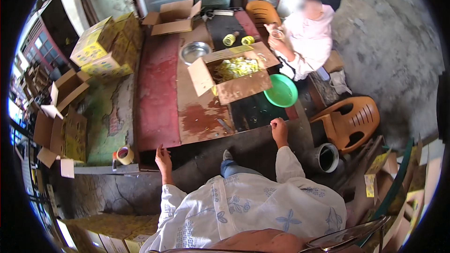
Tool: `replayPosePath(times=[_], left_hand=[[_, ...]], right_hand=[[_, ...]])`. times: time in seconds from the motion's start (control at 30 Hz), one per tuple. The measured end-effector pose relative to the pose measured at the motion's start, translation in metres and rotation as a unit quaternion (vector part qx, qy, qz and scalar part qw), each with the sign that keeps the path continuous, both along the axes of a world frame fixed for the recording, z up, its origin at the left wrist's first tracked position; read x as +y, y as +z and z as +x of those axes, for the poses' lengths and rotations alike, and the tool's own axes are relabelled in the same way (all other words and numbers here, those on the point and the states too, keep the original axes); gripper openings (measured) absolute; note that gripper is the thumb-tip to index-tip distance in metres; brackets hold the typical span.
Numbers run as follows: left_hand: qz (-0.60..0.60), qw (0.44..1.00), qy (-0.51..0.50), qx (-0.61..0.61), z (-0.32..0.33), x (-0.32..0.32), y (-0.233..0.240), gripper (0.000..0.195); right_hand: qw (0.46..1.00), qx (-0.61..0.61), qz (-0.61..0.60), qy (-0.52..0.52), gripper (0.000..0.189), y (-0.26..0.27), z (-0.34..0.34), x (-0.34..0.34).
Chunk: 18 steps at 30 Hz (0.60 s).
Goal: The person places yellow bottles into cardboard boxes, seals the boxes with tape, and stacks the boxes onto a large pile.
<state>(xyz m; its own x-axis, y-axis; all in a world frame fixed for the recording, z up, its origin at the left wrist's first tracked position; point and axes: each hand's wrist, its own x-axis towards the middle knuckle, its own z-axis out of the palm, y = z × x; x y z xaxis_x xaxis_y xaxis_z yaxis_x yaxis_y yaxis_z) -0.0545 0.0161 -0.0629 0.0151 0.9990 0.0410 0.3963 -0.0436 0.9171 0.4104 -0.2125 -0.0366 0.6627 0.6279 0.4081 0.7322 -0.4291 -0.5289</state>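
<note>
My left hand (163,161) is at the near edge of the table's red panel (158,105), fingers loosely bent and apart, holding nothing that I can see. Beyond the table's near right edge, my right hand (280,131) is curled; whether something small is in its fingers cannot be made out. The green plastic basin (281,101) is just above it in the picture. An open cardboard box (244,90) stands mid-table with a heap of yellow-and-clear wrapped pieces (239,67) inside. A flat blade-like tool (224,125) lies near the edge.
A co-worker (306,38) at the right holds a small round container (277,34). A metal bowl (195,52) and two yellow-banded jars (229,39) are further back. Printed cartons (95,40) are stacked left, above tape (124,155). An orange chair (355,123) stands right.
</note>
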Motion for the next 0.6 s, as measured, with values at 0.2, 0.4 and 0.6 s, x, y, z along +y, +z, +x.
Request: replayPosePath(times=[0.2,0.4,0.6], left_hand=[[0.028,0.99,-0.137,0.026,0.103,0.009,0.011,0.027],[0.089,0.957,-0.275,-0.021,0.284,0.005,0.026,0.025],[0.138,0.873,-0.467,0.015,0.469,-0.049,0.023,0.025]], right_hand=[[0.999,-0.012,0.043,-0.027,0.011,-0.009,0.059,-0.021],[0.999,-0.001,0.037,0.012,0.015,-0.024,0.148,0.001],[0.991,0.024,-0.098,0.088,0.024,-0.062,0.227,0.026]])
